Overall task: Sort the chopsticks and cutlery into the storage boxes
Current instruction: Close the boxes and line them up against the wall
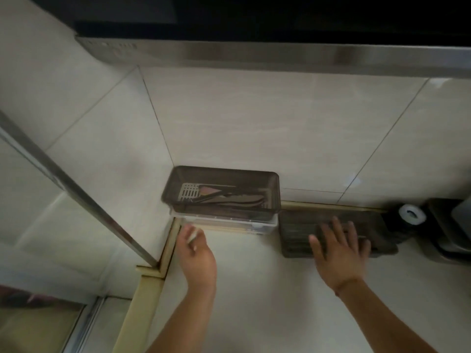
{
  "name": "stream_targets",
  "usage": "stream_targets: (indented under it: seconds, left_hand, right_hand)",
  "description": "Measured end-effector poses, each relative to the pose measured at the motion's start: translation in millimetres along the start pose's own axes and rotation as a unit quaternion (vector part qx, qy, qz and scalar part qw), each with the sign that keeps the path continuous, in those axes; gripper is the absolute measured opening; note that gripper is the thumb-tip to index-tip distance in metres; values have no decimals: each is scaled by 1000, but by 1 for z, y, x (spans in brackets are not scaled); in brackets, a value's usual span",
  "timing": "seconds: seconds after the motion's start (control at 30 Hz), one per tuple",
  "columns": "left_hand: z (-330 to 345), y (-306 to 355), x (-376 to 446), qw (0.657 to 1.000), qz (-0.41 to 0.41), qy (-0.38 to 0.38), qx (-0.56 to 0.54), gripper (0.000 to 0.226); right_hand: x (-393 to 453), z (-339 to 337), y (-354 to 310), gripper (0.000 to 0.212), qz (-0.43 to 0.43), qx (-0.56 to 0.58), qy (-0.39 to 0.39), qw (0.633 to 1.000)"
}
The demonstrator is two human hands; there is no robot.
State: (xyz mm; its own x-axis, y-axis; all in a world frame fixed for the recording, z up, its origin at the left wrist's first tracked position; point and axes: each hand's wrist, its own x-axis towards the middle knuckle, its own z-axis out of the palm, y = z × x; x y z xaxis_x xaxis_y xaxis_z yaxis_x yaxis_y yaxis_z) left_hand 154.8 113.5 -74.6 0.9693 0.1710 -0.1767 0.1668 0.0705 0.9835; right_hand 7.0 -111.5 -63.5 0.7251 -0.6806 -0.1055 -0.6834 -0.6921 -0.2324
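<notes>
Left hand [195,248] sits at 7 o'clock of the storage box [221,200], grip blurry so can't tell if it's holding anything. The box is in the counter [254,289] corner with cutlery [216,194] inside. At its 3 o'clock, right hand [336,250] lies flat, fingers spread wide, on a dark lid [331,233].

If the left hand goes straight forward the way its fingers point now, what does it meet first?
Most likely the clear lower storage box in the corner, near its front left end. The left hand is already close to it, though blur hides whether they touch.
</notes>
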Motion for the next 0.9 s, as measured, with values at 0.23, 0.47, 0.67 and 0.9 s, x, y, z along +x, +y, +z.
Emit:
stream_targets:
  seconds: [0.23,0.47,0.67,0.9]
  left_hand:
    - [12,-48,-78,951,-105,-245,157,35]
    - [16,-42,-116,920,-55,-300,247,22]
    - [-36,-53,-116,909,-21,-297,292,32]
    - [-51,-52,-122,918,-50,-317,233,50]
  right_hand:
    - [-49,17,56,64,-116,-119,67,984]
    - [-92,25,57,52,-215,-60,94,970]
    - [-133,11,86,66,-76,193,162,965]
    - [-133,-3,88,78,81,363,60,926]
